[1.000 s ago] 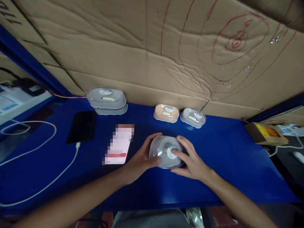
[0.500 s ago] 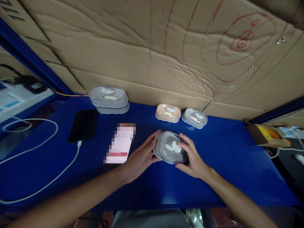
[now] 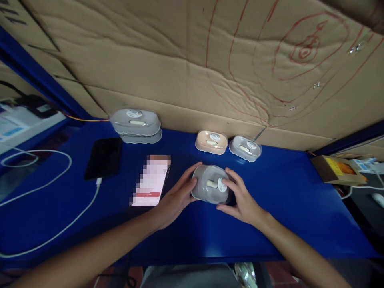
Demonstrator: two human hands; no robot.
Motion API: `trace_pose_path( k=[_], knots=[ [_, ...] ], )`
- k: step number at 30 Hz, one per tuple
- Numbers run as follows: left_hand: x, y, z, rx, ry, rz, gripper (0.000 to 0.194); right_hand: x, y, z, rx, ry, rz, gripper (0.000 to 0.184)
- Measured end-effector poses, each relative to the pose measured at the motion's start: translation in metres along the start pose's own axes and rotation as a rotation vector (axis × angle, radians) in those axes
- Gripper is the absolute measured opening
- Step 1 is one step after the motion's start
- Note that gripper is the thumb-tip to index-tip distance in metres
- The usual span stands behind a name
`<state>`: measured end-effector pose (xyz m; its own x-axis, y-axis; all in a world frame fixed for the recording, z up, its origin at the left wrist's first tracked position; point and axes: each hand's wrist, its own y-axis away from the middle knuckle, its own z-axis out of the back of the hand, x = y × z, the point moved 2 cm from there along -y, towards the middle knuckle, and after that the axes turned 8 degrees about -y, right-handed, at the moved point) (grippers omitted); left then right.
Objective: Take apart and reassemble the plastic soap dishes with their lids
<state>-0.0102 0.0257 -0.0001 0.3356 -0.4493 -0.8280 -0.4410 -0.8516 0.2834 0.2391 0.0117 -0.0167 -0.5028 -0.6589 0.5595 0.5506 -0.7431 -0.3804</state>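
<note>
Between my hands is a grey oval container point(image 3: 207, 190) under a clear lid, with a pale handle-like piece and a round white sticker on top. My left hand point(image 3: 180, 194) grips its left end, thumb on the near top side. Around the right end wraps my right hand point(image 3: 241, 196), a fingertip on the sticker and the thumb below. Behind stand a similar peach container point(image 3: 207, 148) and a smaller-looking grey one point(image 3: 240, 154). At the back left, grey containers point(image 3: 126, 124) are stacked.
Left of my hands lie a phone with a lit, blurred screen point(image 3: 150, 184) and a dark tablet-like device point(image 3: 103, 158) on a white cable point(image 3: 96, 196). A cardboard wall point(image 3: 150, 60) closes off the back of the blue table point(image 3: 285, 200). An open cardboard box point(image 3: 330, 170) sits at the right.
The held container has tipped slightly, so its top shows more level, and shifted a little left with both hands. The view has moved slightly.
</note>
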Motion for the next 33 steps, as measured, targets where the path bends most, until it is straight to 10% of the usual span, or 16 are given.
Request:
trace_pose_path(
  k=[8, 12, 16, 21, 27, 33],
  knots=[
    [0.003, 0.000, 0.005, -0.020, -0.161, 0.053, 0.062, 0.001, -0.003, 0.008, 0.065, -0.114, -0.083, 0.078],
    [-0.002, -0.011, 0.004, -0.090, -0.691, -0.293, 0.047, -0.010, -0.006, 0.024, 0.143, -0.081, -0.124, 0.082],
    [-0.024, -0.057, 0.002, -0.030, -1.157, -0.640, 0.051, -0.024, -0.008, 0.044, 0.127, -0.086, -0.149, 0.078],
    [-0.054, -0.114, 0.015, -0.109, -1.521, -0.589, 0.065, -0.064, 0.020, 0.102, 0.165, -0.066, -0.319, 0.063],
    [-0.040, -0.072, 0.029, -0.169, -1.736, -0.598, 0.060, -0.134, 0.096, 0.183, -0.032, 0.094, -0.685, 0.066],
    [-0.020, -0.034, 0.033, -0.154, -1.808, -0.623, 0.060, -0.105, 0.081, 0.169, -0.011, 0.071, -0.612, 0.096]
  ],
)
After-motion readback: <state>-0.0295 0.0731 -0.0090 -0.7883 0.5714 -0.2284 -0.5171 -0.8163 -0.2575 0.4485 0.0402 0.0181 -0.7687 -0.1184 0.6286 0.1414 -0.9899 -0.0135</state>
